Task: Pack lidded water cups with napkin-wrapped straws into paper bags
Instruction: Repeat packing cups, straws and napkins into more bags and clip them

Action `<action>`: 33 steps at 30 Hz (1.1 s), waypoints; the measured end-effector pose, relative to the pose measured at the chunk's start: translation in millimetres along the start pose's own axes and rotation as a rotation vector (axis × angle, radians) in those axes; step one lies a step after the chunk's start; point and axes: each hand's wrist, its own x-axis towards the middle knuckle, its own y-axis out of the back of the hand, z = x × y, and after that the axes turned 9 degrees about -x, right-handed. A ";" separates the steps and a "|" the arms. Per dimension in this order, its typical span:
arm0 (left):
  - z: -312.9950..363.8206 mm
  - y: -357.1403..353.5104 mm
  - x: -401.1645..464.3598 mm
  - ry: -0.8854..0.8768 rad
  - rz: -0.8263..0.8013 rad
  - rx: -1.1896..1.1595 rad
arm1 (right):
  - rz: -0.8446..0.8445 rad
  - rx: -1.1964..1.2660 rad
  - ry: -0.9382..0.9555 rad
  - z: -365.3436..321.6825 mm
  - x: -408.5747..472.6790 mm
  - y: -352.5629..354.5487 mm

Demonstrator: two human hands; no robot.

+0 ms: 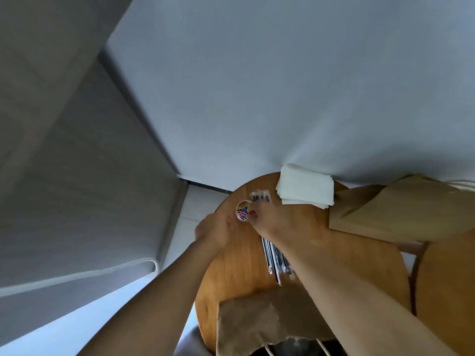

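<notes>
Both hands are at the little tub of paperclips (242, 210), just left of centre on the round wooden table (239, 265). Right hand (270, 218) has its fingertips pinched at the tub's rim, can't tell on what. Left hand (214, 231) is curled beside the tub; can't tell whether it holds anything. Straws (276, 255) lie under the right wrist, napkins (304, 187) up right of the tub, one bag (252, 322) at the bottom, more bags (401, 211) at the right edge.

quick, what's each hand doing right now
Left hand: fingers curled beside the small cup of paper clips; whether it holds anything cannot be told.
Right hand: fingertips at the cup's rim, seemingly pinching a clip; not certain.
</notes>
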 end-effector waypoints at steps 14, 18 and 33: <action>-13.6 -14.2 23.0 0.002 -0.051 -0.158 | -0.003 -0.104 -0.022 -5.0 38.9 -46.2; -14.2 -11.9 24.3 -0.009 -0.055 -0.148 | 0.019 -0.110 -0.020 -6.4 37.6 -44.0; -1.1 -7.4 -21.6 -0.130 -0.106 -0.135 | 0.077 0.186 0.035 -8.4 -13.7 1.2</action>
